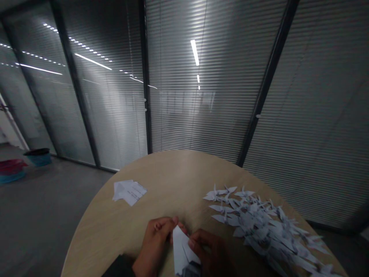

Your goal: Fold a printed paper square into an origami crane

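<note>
Close to the bottom of the head view, both hands hold a partly folded piece of white paper point(180, 250) above the round table. My left hand point(157, 236) is closed, its thumb and fingers pinching the paper's pointed upper end. On the other side my right hand point(211, 252) grips the right edge of the same paper between thumb and fingers. A crease runs down the paper's face, and its lower end is cut off by the frame's edge. Several folded paper cranes point(259, 223) lie in a heap to the right of my right hand.
The round wooden table point(173, 173) fills the lower middle. A small stack of paper sheets point(129, 191) with print lies at its left. Glass partitions with blinds point(201, 115) stand behind it. Two tubs point(40, 157) sit on the floor at far left.
</note>
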Tool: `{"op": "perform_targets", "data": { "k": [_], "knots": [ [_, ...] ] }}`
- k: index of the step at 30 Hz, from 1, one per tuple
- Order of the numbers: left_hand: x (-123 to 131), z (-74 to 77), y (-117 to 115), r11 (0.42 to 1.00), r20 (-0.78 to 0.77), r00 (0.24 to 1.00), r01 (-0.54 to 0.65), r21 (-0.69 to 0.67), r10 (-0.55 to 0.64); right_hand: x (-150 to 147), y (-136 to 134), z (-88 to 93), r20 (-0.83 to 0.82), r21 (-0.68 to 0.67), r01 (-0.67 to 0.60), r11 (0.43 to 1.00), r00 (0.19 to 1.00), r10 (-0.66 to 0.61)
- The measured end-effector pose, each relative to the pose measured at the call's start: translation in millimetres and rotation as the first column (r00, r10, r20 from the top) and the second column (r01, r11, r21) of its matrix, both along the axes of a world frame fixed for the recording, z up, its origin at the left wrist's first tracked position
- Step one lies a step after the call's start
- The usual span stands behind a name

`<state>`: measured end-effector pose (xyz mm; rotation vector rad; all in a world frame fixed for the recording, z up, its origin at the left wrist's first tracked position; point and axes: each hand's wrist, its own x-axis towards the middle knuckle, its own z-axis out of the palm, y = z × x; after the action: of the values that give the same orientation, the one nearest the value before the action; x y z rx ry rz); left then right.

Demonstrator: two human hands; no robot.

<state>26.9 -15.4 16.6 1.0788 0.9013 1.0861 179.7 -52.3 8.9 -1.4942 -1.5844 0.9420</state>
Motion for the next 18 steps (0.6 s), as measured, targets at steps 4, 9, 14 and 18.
{"op": "perform_targets", "data": {
  "k": [4,9,14,18],
  "knots": [
    [0.5,0.2,-1.3,0.999,0.038,0.999,-0.021,-0.039,0.022,1.0,0.8,-3.1,0.004,-0.002,-0.035,0.999,0.999,0.035],
    [3.2,-1.2,3.4,0.999,0.027,0.999,0.023,-0.039,-0.022,3.1,3.7,-9.9,-0.036,-0.010,0.034,0.999,0.999,-0.035],
    [2.4,-4.2,8.6,1.000,-0.037,0.999,0.021,0.018,-0.020,4.3,5.5,-11.4,-0.054,-0.008,0.032,0.999,0.998,-0.033],
    [0.6,-2.8,7.8,0.998,-0.037,0.998,-0.047,0.038,0.048,3.5,5.6,-11.1,-0.073,0.010,0.049,0.999,0.996,-0.048]
  ]
}}
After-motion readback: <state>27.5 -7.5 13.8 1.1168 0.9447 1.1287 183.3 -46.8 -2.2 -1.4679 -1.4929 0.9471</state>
